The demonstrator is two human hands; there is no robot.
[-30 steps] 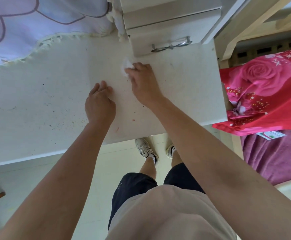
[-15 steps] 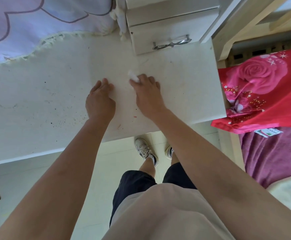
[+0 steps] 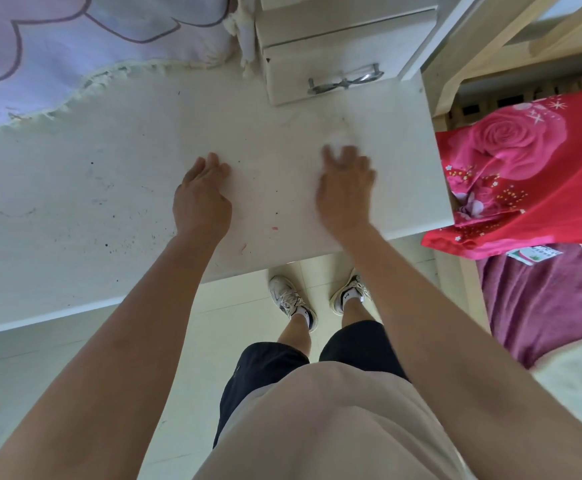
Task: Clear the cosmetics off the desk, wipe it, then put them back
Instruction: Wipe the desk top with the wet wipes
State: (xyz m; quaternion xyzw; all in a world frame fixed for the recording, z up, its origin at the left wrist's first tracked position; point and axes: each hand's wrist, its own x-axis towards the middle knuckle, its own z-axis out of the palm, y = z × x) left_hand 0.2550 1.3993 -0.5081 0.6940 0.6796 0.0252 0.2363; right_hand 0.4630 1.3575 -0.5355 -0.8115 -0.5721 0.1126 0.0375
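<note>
The white desk carries dark specks and a few reddish marks, and no cosmetics show on it. My left hand rests flat on the desktop near its middle, fingers straight. My right hand, blurred by motion, presses a small white tissue against the right part of the desk. Only a pale edge of the tissue shows beyond the fingertips.
A small white drawer unit with a metal handle stands at the desk's back right. A lilac cloth drapes over the back left. A red rose-print blanket lies on the bed to the right. My feet stand on the floor below the desk edge.
My right hand has slid the tissue from the desk's middle toward the right edge. My left hand has stayed in place on the desktop.
</note>
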